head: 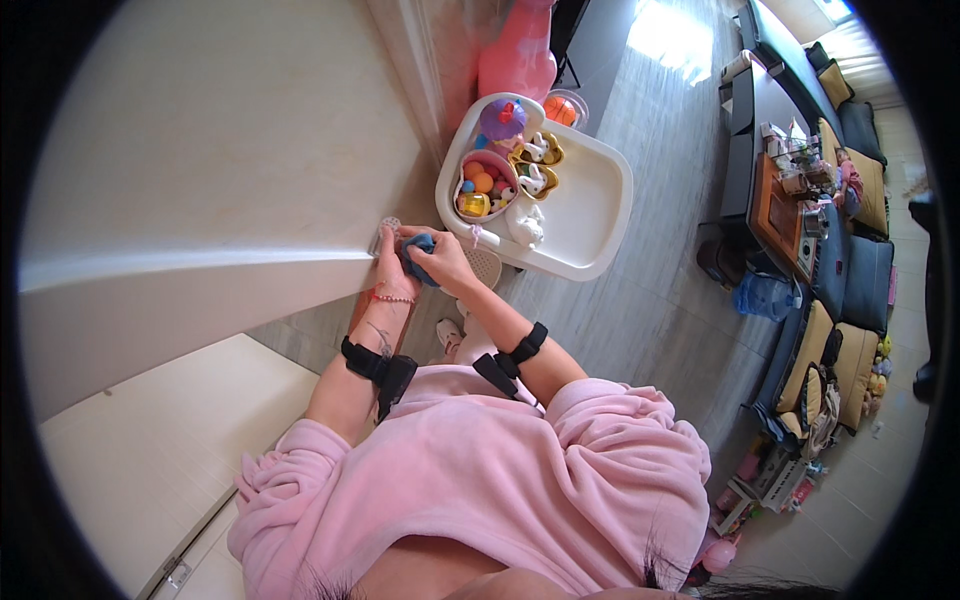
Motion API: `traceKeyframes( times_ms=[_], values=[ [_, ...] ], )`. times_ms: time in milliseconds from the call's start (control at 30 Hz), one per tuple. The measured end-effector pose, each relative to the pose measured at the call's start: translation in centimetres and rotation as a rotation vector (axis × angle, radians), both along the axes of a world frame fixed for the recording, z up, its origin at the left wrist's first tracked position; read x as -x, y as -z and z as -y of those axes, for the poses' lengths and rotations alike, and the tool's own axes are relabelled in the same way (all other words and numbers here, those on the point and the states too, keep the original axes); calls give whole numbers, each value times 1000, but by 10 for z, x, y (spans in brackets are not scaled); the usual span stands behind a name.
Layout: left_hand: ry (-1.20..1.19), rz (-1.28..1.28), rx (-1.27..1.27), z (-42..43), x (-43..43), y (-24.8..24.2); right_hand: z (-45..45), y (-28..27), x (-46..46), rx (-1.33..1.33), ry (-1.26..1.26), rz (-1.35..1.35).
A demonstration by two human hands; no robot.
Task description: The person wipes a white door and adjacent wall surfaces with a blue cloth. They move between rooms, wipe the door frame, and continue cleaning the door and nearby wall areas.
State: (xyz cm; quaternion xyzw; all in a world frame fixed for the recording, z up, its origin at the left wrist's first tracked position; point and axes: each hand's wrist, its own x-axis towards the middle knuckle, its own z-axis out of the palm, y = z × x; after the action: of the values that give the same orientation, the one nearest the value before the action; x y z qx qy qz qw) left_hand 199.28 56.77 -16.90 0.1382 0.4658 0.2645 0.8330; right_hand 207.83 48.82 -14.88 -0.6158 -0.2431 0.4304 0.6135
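A crumpled blue cloth (418, 259) is gripped in my right hand (448, 261), close against the palm side of my left hand. My left hand (396, 268), with a bead bracelet at its wrist, reaches up along the end of a pale wall-like panel (322, 277). A small round pale object with a dotted face (389, 223) shows at its fingertips; whether the fingers hold it or only touch it is unclear. Just beyond both hands stands a white tray-topped stand (592, 202).
The tray bears a heart-shaped basket (486, 184) of toy balls, gold heart-shaped dishes (551, 180) with rabbit figures, and a purple toy (502, 120). A pink figure (517, 60) stands behind. To the right are a low table (750, 157), a water bottle (765, 295) and a cushioned sofa (862, 285).
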Motion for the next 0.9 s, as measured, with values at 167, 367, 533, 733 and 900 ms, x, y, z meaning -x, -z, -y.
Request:
traceKeyframes(
  times_ms=[167, 367, 533, 733, 900],
  values=[
    [-65, -27, 27, -6, -5, 10, -1, 0, 0, -2, 16, 14],
    [-52, 28, 6, -1, -3, 17, 4, -3, -5, 29, 28, -22],
    [-27, 28, -83, 8, -7, -1, 10, 3, -3, -100, 75, -147],
    [53, -118, -553, 34, 19, -74, 10, -17, -6, -182, 238, -526],
    [103, -71, -876, 44, 63, -130, -48, -30, 13, -440, 174, -258]
  ],
)
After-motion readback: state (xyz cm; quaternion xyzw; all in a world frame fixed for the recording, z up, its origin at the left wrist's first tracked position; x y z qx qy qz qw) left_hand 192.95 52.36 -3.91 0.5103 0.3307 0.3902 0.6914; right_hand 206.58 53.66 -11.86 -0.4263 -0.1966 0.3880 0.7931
